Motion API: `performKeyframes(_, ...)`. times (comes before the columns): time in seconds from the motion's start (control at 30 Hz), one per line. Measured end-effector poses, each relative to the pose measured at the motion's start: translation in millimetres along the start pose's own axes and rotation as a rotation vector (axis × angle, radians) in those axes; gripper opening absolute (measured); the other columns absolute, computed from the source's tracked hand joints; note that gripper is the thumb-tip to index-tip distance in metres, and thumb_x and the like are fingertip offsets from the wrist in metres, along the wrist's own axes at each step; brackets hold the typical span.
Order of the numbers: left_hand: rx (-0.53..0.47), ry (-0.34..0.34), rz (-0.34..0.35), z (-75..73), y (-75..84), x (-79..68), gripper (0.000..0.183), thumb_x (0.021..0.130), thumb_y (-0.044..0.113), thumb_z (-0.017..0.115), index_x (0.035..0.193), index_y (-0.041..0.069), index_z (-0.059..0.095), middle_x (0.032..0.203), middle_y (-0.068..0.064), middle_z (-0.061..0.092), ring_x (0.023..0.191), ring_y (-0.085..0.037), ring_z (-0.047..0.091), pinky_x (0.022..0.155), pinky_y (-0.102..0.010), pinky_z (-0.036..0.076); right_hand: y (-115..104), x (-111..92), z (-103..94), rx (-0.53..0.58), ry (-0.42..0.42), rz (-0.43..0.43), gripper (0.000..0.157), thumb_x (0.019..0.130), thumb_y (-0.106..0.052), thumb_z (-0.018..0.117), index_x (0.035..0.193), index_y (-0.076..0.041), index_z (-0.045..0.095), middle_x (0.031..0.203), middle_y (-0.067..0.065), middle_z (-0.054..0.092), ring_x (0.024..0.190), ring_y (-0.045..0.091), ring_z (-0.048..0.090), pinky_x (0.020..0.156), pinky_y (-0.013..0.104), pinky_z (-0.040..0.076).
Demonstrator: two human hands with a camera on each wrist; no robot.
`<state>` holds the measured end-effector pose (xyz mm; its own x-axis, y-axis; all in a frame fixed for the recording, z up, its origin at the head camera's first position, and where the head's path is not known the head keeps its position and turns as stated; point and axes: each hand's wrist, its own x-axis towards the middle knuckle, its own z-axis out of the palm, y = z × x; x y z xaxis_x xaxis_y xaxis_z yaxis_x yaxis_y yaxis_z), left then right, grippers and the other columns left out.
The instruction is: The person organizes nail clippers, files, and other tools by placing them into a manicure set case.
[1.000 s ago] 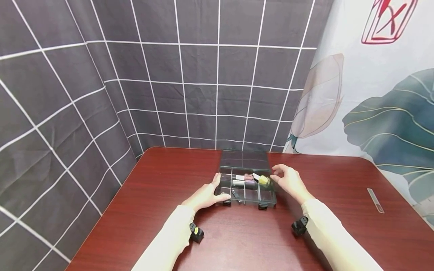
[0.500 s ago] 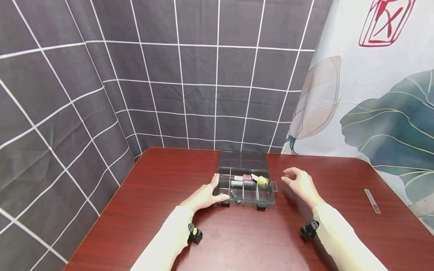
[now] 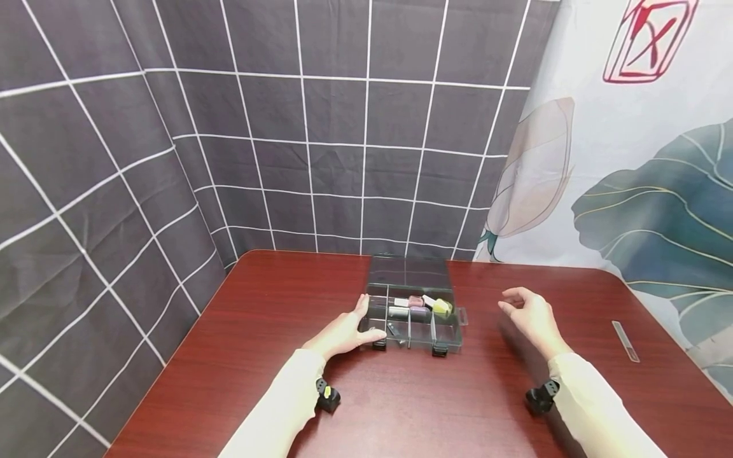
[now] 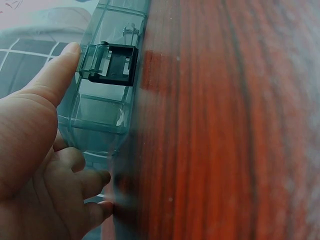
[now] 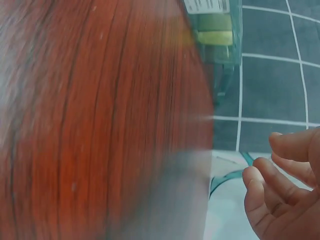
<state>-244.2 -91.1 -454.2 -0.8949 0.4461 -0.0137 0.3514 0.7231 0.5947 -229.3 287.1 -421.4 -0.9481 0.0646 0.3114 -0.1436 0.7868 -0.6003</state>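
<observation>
A smoky clear plastic compartment box [image 3: 450, 344] stands on the table with its lid [image 3: 409, 272] tilted back. My left hand [image 3: 342, 333] holds its left end, thumb at the front by a black latch [image 4: 117, 65] and fingers round the side. Inside lie a pink bottle with a white cap [image 3: 415, 301], a yellow bottle [image 3: 441, 307] and a lilac one [image 3: 419, 313], which look like nail polish. A small metal nail clipper [image 3: 394, 330] is in a front compartment. My right hand [image 3: 534, 320] hovers right of the box, fingers loosely bent, holding nothing.
On the red-brown wooden table [image 3: 252, 343], a thin pale strip like a nail file [image 3: 625, 341] lies at the far right. A clear tab [image 3: 462, 316] juts from the box's right side. A grey gridded curtain [image 3: 321, 114] hangs behind.
My right hand has moved away from the box to the right, uncovering the clear tab on its side. The left hand keeps its hold, and the box stays in place.
</observation>
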Motion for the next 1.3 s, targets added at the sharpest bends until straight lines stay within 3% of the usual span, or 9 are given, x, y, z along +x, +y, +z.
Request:
performKeyframes(0.37,0.003,-0.01,-0.004,-1.0,-0.4,-0.2,0.101,0.081,0.063,0.057,0.149,0.004,0.011,0.153,-0.013,0.014,0.121,-0.028,0.048,0.099,-0.038,0.038,21,-5,-18.3,-0.037,0.13,0.059,0.024,0.086,-0.01,0.064,0.105,0.005,0.063,0.098,0.024,0.065,0.085,0.038,0.06,0.067,0.042,0.044)
performKeyframes(0.6,-0.01,-0.003,-0.004,-1.7,-0.3,0.5,0.1,0.081,0.06,0.059,0.149,0.004,0.012,0.152,-0.015,0.015,0.119,-0.028,0.049,0.098,-0.039,0.038,37,-10,-31.2,-0.062,0.13,0.128,0.027,0.086,-0.012,0.063,0.107,0.005,0.062,0.103,0.028,0.061,0.089,0.041,0.056,0.071,0.048,0.042)
performKeyframes(1.03,-0.011,-0.015,-0.009,-0.1,0.7,1.3,0.098,0.083,0.056,0.06,0.149,0.004,0.011,0.153,-0.013,0.013,0.121,-0.028,0.047,0.099,-0.039,0.038,66,-24,-52.5,-0.109,0.134,0.171,0.03,0.088,-0.013,0.06,0.109,0.008,0.059,0.099,0.031,0.06,0.083,0.04,0.057,0.06,0.037,0.042)
performKeyframes(1.3,-0.005,-0.012,-0.009,0.1,-1.2,1.9,0.1,0.081,0.06,0.059,0.15,0.005,0.011,0.153,-0.013,0.013,0.122,-0.029,0.047,0.099,-0.039,0.037,86,-34,-65.5,-0.119,0.148,0.222,0.033,0.09,-0.014,0.057,0.111,0.01,0.057,0.105,0.035,0.056,0.091,0.046,0.049,0.074,0.055,0.039)
